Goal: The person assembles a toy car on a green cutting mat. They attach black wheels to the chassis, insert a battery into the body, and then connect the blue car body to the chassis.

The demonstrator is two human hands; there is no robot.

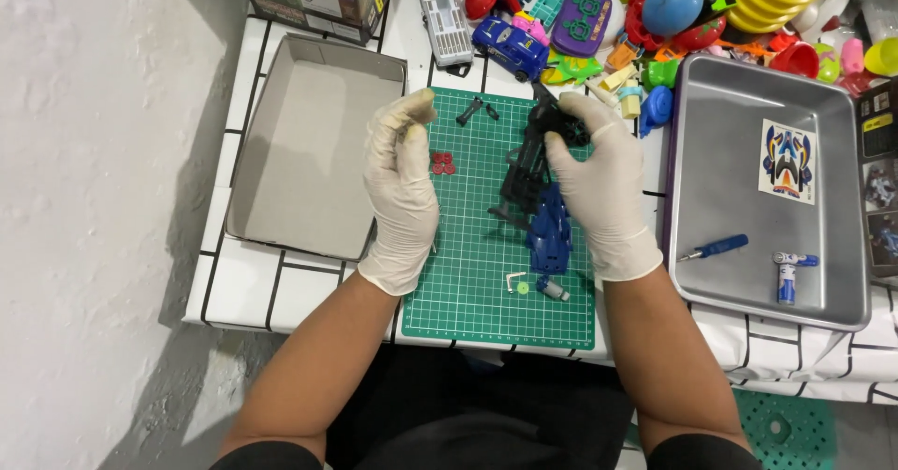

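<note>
the right hand [603, 185] is gripping a black chassis [526, 166] over the green mat [477, 274], its fingers covering the top end. a blue shell [549, 230] is lying partly under that hand. the left hand [402, 185] is hovering half curled at the mat's left edge; whether it is pinching anything is hard to tell. red gears [442, 162] are sitting just beside it.

Two gloved hands, the left hand [400, 189] at nine o'clock and the right hand [603, 185] at three, work over one green mat [468, 274]. Two trays flank them: the grey tray [309, 152] at nine o'clock, the steel tray [748, 245] at three holding one screwdriver [716, 246], one sticker sheet [788, 160] and two batteries [789, 275].
</note>
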